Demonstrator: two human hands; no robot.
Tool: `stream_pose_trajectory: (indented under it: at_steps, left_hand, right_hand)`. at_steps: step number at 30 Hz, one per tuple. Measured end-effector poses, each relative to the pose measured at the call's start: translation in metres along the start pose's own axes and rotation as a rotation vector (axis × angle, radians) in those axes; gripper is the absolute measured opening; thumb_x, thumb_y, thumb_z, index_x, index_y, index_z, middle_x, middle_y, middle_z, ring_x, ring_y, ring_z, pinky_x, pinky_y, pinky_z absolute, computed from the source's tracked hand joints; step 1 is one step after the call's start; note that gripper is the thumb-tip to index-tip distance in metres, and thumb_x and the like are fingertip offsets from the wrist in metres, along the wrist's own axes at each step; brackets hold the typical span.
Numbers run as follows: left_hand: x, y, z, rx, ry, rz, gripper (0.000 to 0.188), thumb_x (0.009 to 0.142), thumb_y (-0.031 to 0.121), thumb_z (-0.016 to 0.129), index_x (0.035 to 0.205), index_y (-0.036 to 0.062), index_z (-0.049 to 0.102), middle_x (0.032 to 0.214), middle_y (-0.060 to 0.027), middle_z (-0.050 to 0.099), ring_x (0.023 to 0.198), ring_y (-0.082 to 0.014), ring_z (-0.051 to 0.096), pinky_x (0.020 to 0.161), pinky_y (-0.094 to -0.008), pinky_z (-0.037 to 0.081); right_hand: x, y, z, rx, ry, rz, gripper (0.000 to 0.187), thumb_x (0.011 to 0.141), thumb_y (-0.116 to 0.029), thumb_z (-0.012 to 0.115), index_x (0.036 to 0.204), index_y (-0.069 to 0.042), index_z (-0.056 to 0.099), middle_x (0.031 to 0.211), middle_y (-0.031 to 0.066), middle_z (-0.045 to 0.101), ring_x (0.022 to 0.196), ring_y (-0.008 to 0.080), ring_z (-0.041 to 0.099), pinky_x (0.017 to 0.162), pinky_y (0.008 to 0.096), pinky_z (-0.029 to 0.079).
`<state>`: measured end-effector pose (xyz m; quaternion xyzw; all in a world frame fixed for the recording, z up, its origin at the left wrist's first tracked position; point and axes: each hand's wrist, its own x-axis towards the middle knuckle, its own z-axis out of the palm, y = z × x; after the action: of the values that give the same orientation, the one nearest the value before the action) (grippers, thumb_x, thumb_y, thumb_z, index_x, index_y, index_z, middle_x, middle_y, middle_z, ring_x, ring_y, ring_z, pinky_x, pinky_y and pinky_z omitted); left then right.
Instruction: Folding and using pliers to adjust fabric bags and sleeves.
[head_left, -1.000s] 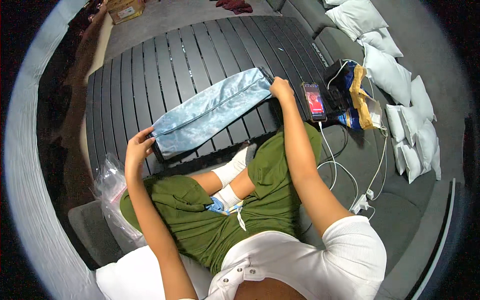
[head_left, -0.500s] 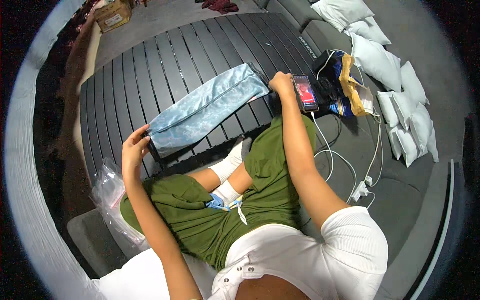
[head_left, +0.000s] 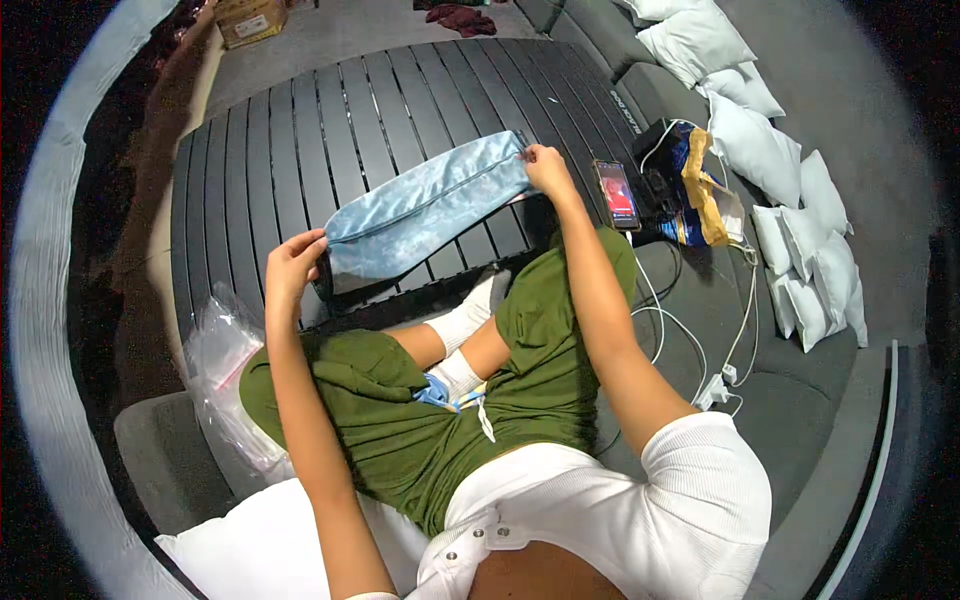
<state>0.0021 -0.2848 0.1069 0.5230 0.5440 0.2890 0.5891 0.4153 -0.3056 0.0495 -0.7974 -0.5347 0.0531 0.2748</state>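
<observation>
The cloth [head_left: 430,210], pale blue with a mottled pattern and a long seam along its middle, stretches over the near part of the table [head_left: 270,150], slanting up toward the table's right end. The left hand [head_left: 295,265] pinches its left end between thumb and fingers above the table's near edge. The right hand [head_left: 549,170] pinches the corner of its right end, with fingers curled; the fingertips are partly hidden.

A half second ago, the right hand is just beside this end and seems off the cloth; now it grips there, and the two hands are closer to each other. The lower left edge of the cloth also bends into a round curve. This probably means that both ends are under control, while the middle is a little slack. Whether the cloth fully touches the table, one cannot tell.

To the right of the table are the phone [head_left: 616,192], a blue and yellow packet [head_left: 697,175] and, farther, white pillows [head_left: 755,140]. Near the table's left front corner lies a clear bag [head_left: 220,335].
</observation>
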Motion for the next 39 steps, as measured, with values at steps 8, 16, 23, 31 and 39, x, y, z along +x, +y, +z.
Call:
stream_pose_trajectory:
  at_steps: [8,16,23,31,39]
  left_hand:
    - [-0.005,-0.003,0.006,0.102,0.065,0.099,0.028,0.073,0.011,0.062,0.101,0.0042,0.059,0.082,0.0013,0.058,0.064,-0.0044,0.047,0.049,-0.0178,0.032]
    - [-0.008,0.000,0.008,0.054,0.075,0.084,0.028,0.074,0.009,0.061,0.101,0.0037,0.059,0.081,0.0015,0.057,0.065,-0.0046,0.048,0.049,-0.0179,0.033]
    - [-0.009,-0.003,0.013,-0.118,-0.059,0.075,0.025,0.080,0.010,0.055,0.105,0.0034,0.057,0.070,0.0050,0.050,0.051,-0.0020,0.036,0.044,-0.0159,0.026]
    - [-0.016,-0.001,0.027,-0.255,-0.084,0.012,0.025,0.082,0.011,0.053,0.106,0.0025,0.056,0.061,0.0089,0.042,0.047,-0.0006,0.031,0.041,-0.0152,0.024]
    - [-0.019,0.009,0.035,-0.222,0.002,0.025,0.025,0.081,0.010,0.054,0.105,0.0026,0.056,0.064,0.0082,0.046,0.048,0.0002,0.031,0.042,-0.0147,0.023]
  right_hand:
    - [-0.018,-0.030,-0.011,0.123,-0.170,0.141,0.024,0.069,-0.008,0.046,0.090,-0.007,0.059,0.081,0.0180,0.060,0.079,0.0305,0.059,0.070,0.0356,0.045]
    - [-0.020,-0.036,-0.003,0.082,-0.168,0.186,0.026,0.073,-0.010,0.044,0.097,-0.002,0.046,0.086,0.0256,0.057,0.090,0.0400,0.054,0.079,0.0428,0.041]
    - [-0.022,-0.039,0.007,0.147,-0.259,0.086,0.024,0.074,-0.009,0.046,0.097,-0.003,0.044,0.086,0.0243,0.057,0.085,0.0392,0.055,0.074,0.0424,0.042]
    - [-0.022,-0.049,0.009,0.121,-0.267,0.093,0.024,0.075,-0.009,0.048,0.098,-0.003,0.042,0.089,0.0242,0.057,0.087,0.0385,0.055,0.076,0.0422,0.042]
    - [-0.022,-0.057,0.026,-0.016,-0.083,-0.231,0.026,0.079,-0.012,0.045,0.102,0.001,0.048,0.082,0.0232,0.059,0.075,0.0360,0.058,0.067,0.0424,0.044]
